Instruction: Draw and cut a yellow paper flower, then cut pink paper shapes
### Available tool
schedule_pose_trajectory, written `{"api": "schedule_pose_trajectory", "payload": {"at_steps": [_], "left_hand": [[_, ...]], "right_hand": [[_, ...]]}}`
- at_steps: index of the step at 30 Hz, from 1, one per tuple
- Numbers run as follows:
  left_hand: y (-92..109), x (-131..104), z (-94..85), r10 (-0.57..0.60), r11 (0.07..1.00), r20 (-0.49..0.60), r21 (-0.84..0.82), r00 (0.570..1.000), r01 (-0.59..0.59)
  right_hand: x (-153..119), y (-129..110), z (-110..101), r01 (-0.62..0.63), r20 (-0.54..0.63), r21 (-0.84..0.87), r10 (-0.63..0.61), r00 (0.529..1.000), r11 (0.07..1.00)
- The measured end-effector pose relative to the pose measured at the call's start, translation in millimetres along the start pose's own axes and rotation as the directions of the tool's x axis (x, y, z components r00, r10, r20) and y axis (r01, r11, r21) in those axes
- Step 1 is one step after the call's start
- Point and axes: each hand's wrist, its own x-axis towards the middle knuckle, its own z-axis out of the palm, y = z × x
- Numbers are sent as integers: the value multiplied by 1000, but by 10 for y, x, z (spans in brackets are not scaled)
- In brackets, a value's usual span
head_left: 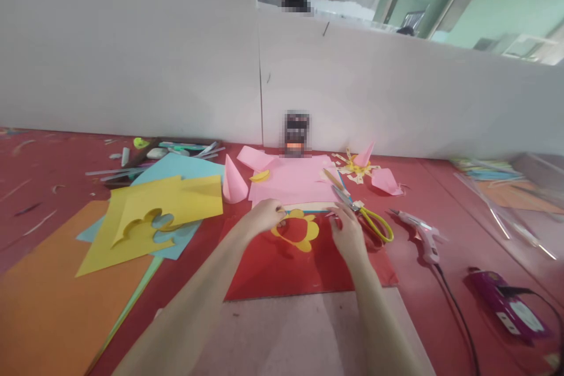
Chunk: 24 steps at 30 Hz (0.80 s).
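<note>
My left hand (268,215) pinches the left edge of a yellow paper flower ring (308,236), a scalloped cutout with an open centre, just over the red sheet (264,273). To the right of the ring, my right hand (346,230) has its fingers curled together near a small pink scrap; what they hold is too small to make out. Scissors with yellow-green handles (375,224) lie right beside that hand. Pink paper sheets (293,182) are spread beyond both hands, with a yellow paper piece (259,176) on them.
A pink paper cone (234,181) stands left of the pink sheets. Cut yellow paper (145,205) overlaps blue and orange sheets at left. On the right are a glue gun (420,232) with its cord and a purple power strip (506,308). A white partition (176,64) borders the table.
</note>
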Motion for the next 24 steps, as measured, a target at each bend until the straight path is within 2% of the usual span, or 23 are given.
{"api": "schedule_pose_trajectory", "payload": {"at_steps": [2, 4, 7, 9, 14, 19, 22, 24], "left_hand": [[0, -2, -78, 5, 1000, -23, -13, 1000, -5], [20, -21, -158, 20, 998, -37, -56, 999, -22], [99, -92, -261, 59, 979, -58, -189, 997, -69], [169, -154, -311, 60, 972, -96, -222, 994, -80], [263, -251, -356, 101, 958, -124, -257, 987, -130], [263, -259, -356, 194, 930, -95, -300, 976, -214], [272, -266, -359, 223, 912, -84, -335, 971, -239], [271, -263, -354, 220, 912, -82, -335, 972, -235]], "right_hand": [[-24, -121, 70, 113, 160, -9, -110, 981, 994], [-67, -260, 140, 207, 284, -51, -185, 941, 977], [-131, -434, 222, 289, 331, -97, -243, 912, 953], [-156, -497, 256, 305, 334, -148, -243, 911, 941], [-162, -525, 294, 294, 333, -229, -209, 919, 928], [-141, -560, 304, 255, 316, -204, -183, 931, 945], [-106, -540, 307, 176, 291, -59, -152, 945, 983], [-72, -491, 303, 32, 248, 180, -76, 966, 983]]}}
